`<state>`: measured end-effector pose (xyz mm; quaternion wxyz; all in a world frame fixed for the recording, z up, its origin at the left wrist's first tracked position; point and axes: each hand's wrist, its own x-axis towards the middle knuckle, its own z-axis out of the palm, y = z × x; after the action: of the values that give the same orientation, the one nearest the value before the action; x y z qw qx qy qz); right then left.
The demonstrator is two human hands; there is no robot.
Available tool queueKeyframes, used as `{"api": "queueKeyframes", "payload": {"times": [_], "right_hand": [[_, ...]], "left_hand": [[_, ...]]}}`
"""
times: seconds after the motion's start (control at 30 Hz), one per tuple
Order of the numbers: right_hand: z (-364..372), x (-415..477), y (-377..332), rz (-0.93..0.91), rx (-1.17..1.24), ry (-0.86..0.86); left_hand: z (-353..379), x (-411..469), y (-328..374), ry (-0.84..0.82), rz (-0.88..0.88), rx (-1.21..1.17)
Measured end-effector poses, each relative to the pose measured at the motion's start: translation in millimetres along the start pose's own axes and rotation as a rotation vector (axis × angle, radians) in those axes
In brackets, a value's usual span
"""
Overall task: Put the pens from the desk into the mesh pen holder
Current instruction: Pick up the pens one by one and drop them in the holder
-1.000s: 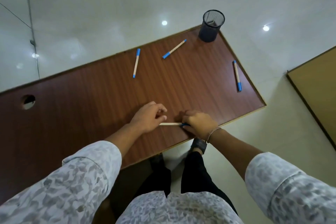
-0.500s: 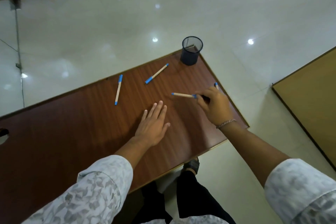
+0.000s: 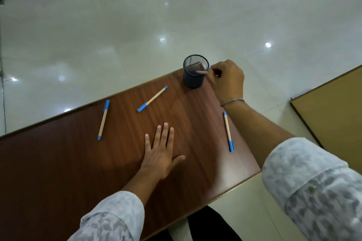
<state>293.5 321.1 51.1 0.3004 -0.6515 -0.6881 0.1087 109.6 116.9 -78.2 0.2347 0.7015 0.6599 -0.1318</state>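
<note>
First pen [image 3: 202, 72] going tip-down into mesh pen holder [image 3: 194, 79] at table's [image 3: 58, 162] 1 o'clock corner, right hand [image 3: 227, 80] fingers pinched on it, left hand [image 3: 159, 154] flat with fingers spread; three pens left at 10 [image 3: 103, 120], 12 [image 3: 152, 99], 3 o'clock [image 3: 228, 132].

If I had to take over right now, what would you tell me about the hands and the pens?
Right hand: holds one pen, its end already dipped into the mesh pen holder at the desk's far corner, not let go yet.
Left hand: flat and empty on the desk.
Left to do: drop this pen, then collect three more from the desk: left pen, middle pen, right pen beside the right forearm.
</note>
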Motion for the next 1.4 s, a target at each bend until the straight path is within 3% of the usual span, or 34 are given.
{"api": "queueKeyframes", "payload": {"times": [0.13,0.27,0.6,0.73,1.03,1.1,1.3,1.4], "right_hand": [[20,10,-1,-0.005,0.063,-0.078],[16,-3,6,0.052,0.121,-0.002],[-30,-117,77,0.405,-0.022,-0.12],[-27,-157,96,0.531,-0.107,-0.27],[-16,-172,96,0.564,-0.06,-0.371],[-19,-159,86,0.534,0.073,-0.307],[-39,-93,43,0.351,0.38,0.157],[-37,-50,22,0.299,0.399,0.231]], "left_hand": [[1,1,-3,0.005,0.014,-0.016],[2,1,-4,0.001,0.031,-0.02],[-3,-3,3,0.007,0.059,-0.068],[-5,-2,2,-0.018,0.051,-0.054],[-5,-1,3,-0.025,0.05,-0.032],[-3,0,0,-0.007,0.047,-0.042],[1,0,-1,0.01,0.049,-0.036],[1,1,-2,0.014,0.047,-0.019]]}}
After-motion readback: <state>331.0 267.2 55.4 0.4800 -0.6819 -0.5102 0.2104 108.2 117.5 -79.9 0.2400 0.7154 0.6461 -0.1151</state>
